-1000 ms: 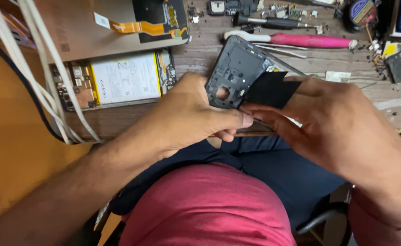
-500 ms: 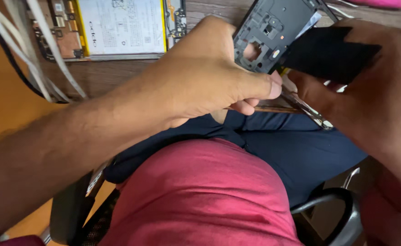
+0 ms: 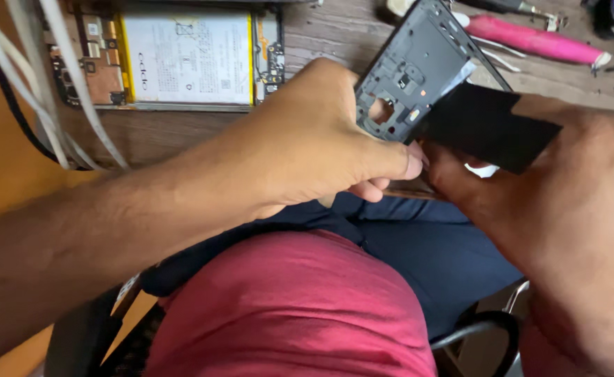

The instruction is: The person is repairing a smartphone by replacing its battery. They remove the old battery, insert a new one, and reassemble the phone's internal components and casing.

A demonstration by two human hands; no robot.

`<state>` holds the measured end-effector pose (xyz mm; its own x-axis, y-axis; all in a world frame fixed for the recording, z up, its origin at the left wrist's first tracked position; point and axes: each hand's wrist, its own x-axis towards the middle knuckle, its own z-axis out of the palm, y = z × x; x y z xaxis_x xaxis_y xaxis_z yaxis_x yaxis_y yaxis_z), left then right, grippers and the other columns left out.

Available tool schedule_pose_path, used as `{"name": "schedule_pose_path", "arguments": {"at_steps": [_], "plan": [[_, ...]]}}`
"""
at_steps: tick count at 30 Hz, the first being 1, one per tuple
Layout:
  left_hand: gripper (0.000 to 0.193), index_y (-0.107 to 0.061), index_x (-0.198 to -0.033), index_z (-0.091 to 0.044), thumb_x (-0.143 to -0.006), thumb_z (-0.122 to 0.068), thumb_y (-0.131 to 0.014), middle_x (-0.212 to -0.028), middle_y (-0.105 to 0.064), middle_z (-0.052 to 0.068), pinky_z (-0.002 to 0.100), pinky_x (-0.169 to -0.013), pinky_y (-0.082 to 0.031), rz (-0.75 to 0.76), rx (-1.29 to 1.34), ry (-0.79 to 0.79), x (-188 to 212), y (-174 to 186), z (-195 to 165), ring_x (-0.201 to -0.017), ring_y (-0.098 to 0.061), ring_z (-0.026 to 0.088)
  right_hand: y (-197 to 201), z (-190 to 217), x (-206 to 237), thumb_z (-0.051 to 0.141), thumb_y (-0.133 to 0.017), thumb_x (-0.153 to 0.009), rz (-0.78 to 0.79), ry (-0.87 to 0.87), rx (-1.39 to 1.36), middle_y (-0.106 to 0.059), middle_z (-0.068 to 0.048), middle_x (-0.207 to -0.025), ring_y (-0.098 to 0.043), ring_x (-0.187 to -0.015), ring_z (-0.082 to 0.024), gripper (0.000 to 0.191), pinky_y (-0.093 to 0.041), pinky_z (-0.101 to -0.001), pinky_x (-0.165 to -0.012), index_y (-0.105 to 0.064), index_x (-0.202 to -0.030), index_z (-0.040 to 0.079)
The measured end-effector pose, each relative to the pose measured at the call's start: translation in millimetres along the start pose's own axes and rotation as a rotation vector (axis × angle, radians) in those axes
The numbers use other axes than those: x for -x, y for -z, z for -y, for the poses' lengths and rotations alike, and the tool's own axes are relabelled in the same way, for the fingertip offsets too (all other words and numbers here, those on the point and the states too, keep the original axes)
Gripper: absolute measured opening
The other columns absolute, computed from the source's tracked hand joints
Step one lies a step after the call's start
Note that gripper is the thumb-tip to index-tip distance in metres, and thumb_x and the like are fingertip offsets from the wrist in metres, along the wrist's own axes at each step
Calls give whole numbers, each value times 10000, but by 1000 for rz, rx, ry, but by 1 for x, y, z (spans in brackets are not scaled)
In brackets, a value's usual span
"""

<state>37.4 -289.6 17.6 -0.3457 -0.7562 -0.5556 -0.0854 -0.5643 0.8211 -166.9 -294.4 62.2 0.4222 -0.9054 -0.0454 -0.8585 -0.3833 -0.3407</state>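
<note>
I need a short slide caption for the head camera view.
Both hands, left and right, hold a dark phone frame.

Two hands: left hand (image 3: 321, 146), right hand (image 3: 572, 230). One dark phone frame (image 3: 418, 70) held between them. One black sheet (image 3: 488, 126) against it. One opened phone (image 3: 181, 59) with one white battery (image 3: 188, 59) on the wooden bench (image 3: 321, 35). One pink-handled tool (image 3: 530, 38). Several white cables (image 3: 48, 84), at least three, exact count unclear
</note>
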Motion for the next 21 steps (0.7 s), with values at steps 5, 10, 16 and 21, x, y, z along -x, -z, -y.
{"name": "schedule_pose_path", "arguments": {"at_steps": [5,10,16,21], "plan": [[183,-725,-736,-27,-709,-194,-796,-628,-717,58,259,-370,-464,0,13,-3,0,1,-6,-516,-706,119,7,6,-10,179,-881,-751,73,-18,6,-742,-190,-848,-735,-692,-283,322,-563,-377,-620,-750,-963,-25],[188,-757,-764,-11,-708,-187,-794,-638,-743,57,237,-471,-564,11,33,-40,-1,1,-7,-534,-727,123,6,-2,-8,255,-910,-756,109,-101,123,-739,-199,-814,-728,-694,-335,375,-570,-398,-652,-762,-968,-16],[186,-746,-804,4,-697,-144,-786,-719,-749,71,277,-525,-630,17,69,-17,-3,1,-4,-563,-721,138,6,-4,-7,233,-885,-747,116,-69,26,-740,-164,-828,-707,-665,-348,311,-538,-403,-595,-772,-943,19],[186,-749,-812,19,-707,-130,-784,-733,-752,81,286,-536,-639,32,79,-34,-5,1,-2,-573,-724,138,7,0,-9,256,-893,-738,144,-122,55,-727,-160,-818,-700,-660,-355,313,-528,-424,-593,-751,-872,11]]}}
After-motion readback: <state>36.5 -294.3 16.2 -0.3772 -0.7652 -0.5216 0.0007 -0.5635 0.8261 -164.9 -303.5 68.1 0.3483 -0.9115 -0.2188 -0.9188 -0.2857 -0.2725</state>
